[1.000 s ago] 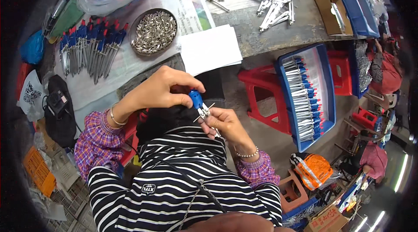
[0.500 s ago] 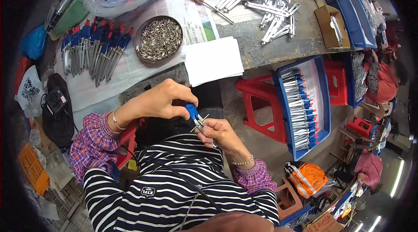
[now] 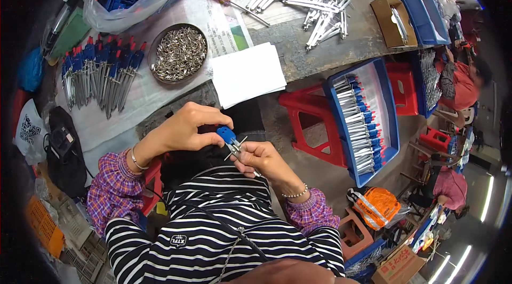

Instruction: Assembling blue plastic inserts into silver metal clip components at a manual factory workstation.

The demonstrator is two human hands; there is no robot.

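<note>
- Worn surface [image 3: 305, 61] fills the upper frame; its bowl [image 3: 151, 61] of small metal parts [image 3: 178, 53] sits near the edge, probably for easy reach.
- Blue-and-metal piece [image 3: 226, 135], centre frame: fingers of the left hand [image 3: 191, 126] pinch its blue end; fingers of the right hand [image 3: 265, 159] clamp its metal part, seemingly to steady it.

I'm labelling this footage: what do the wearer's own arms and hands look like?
Left hand and right hand are gloveless. A silvery bangle circles the left wrist, a beaded bracelet the right. Gathered purple plaid sleeves cover both forearms; black-and-white striped sleeves above.
</note>
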